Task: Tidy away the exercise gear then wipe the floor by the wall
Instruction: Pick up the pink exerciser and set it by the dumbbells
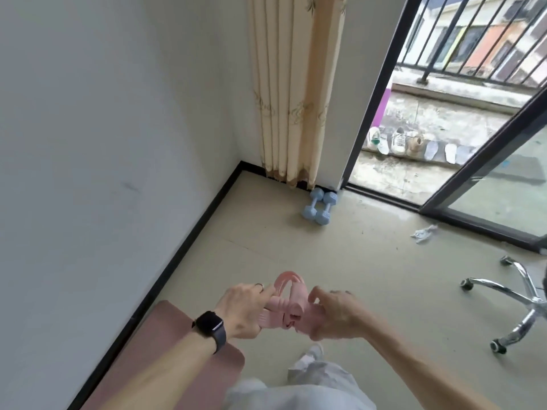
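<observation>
Coiling a pink resistance band [291, 306], left hand [245, 312] and right hand [334, 315] both grip it; tight, even loops should hold best.

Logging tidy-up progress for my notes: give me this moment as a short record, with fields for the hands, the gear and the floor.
left hand: grips one side of the bundled pink exercise band
right hand: grips its other side
blue dumbbells: two, side by side on the floor below the curtain
pink mat: on the floor along the left wall
white scrap: crumpled, near the sliding door
chair base: chrome, wheeled, at right
</observation>
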{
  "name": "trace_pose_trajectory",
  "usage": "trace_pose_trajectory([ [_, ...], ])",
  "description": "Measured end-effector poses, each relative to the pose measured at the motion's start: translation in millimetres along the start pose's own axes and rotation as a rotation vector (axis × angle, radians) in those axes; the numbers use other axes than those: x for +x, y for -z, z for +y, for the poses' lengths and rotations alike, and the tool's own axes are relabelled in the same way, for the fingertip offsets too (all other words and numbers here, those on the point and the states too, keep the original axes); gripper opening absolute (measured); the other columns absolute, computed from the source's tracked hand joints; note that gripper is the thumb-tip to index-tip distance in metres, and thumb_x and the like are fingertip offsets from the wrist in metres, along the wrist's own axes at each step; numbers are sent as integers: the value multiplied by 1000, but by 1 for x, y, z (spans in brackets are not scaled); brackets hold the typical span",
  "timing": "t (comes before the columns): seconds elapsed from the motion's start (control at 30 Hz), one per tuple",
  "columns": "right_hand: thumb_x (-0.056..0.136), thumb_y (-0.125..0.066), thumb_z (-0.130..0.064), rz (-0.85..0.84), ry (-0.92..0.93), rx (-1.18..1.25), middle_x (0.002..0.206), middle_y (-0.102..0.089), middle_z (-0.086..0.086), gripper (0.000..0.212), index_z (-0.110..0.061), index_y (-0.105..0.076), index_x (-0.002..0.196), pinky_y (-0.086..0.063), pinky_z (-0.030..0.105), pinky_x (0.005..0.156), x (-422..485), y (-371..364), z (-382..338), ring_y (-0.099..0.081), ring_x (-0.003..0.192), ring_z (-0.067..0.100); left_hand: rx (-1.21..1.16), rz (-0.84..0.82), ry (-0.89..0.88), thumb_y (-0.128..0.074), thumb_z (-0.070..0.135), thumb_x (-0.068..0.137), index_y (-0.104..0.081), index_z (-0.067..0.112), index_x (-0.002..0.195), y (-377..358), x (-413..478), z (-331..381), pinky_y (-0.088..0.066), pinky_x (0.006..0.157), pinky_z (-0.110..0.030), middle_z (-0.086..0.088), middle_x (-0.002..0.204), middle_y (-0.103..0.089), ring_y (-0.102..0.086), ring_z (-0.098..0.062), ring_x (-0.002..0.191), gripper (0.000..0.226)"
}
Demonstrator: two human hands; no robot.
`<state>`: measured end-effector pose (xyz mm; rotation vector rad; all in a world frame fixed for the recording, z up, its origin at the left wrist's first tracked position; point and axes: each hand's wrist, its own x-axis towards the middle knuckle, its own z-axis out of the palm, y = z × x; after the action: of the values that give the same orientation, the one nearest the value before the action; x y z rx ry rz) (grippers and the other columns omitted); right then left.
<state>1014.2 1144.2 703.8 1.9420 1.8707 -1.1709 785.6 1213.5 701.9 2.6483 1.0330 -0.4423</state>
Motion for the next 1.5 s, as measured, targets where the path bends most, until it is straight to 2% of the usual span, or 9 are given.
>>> trace_pose_trajectory([
  [0.13, 70, -77, -45, -80, 42, -149, 89, -59, -3, 48, -26, -53, 107, -36, 32, 68, 47, 83, 29, -51, 85, 21, -11, 28, 38, -58, 28, 80, -46, 24, 112, 40, 73, -24, -45, 82, -34, 3, 104, -61, -61, -22, 97, 35],
  [0.33, 79, -73, -34, -18, 121, -199, 107, -66, 4, 37, -20, -55, 107, -34, 32, 67, 147, 155, 72, -58, 102, 27, -89, -189, 84, -72, 76, 62, -34, 28, 99, 69, 178, -65, -44, 69, -33, 3, 98, -62, -63, -23, 86, 71],
  [0.47, 84, -68, -32, -48, 121, -189, 109, -64, 4, 33, -19, -58, 112, -39, 35, 75, 231, 191, 93, -56, 105, 25, -219, -396, 147, -75, 53, 70, -43, 23, 102, 83, 261, -111, -44, 66, -33, -3, 103, -65, -63, -28, 91, 54],
  [0.6, 85, -66, -33, -49, 94, -176, 113, -61, 2, 33, -20, -57, 114, -41, 36, 80, 320, 220, 109, -54, 108, 26, -211, -501, 186, -60, 17, 88, -53, 15, 123, 80, 350, -169, -48, 80, -37, -12, 123, -60, -61, -34, 111, 36],
  [0.77, 85, -59, -40, -67, 61, -187, 119, -61, -2, 36, -21, -56, 116, -44, 36, 88, 428, 245, 127, -54, 113, 25, -187, -441, 191, -55, 11, 87, -56, 13, 122, 46, 446, -229, -43, 96, -39, -9, 130, -52, -45, -28, 126, 35],
  [1.07, 96, -52, -40, -54, 125, -389, 104, -70, -6, 25, -25, -68, 110, -38, 32, 85, 642, 212, 201, -48, 109, 21, -158, -337, 238, -50, 5, 92, -60, 13, 116, -89, 610, -309, -45, 91, -40, -6, 124, -58, -44, -28, 129, 27],
  [1.23, 94, -59, -43, -67, 81, -364, 111, -68, -4, 30, -24, -65, 116, -50, 32, 84, 752, 150, 254, -55, 107, 20, -107, -221, 254, -41, 0, 94, -61, 16, 118, -197, 693, -343, -43, 93, -35, -5, 117, -61, -37, -27, 139, 35],
  [1.33, 89, -64, -51, -15, 57, -316, 107, -68, -2, 38, -23, -66, 116, -51, 34, 80, 812, 112, 284, -60, 102, 21, -91, -156, 246, -48, 3, 92, -65, 18, 116, -259, 747, -369, -44, 92, -34, -4, 113, -64, -49, -25, 126, 33],
  [1.5, 86, -66, -47, 156, 51, -265, 99, -69, 3, 33, -18, -68, 103, -50, 35, 73, 899, 68, 320, -64, 96, 27, 25, 16, 176, -78, 8, 47, -72, 21, 63, -328, 823, -409, -49, 56, -25, 1, 67, -65, -66, -21, 76, 22],
])
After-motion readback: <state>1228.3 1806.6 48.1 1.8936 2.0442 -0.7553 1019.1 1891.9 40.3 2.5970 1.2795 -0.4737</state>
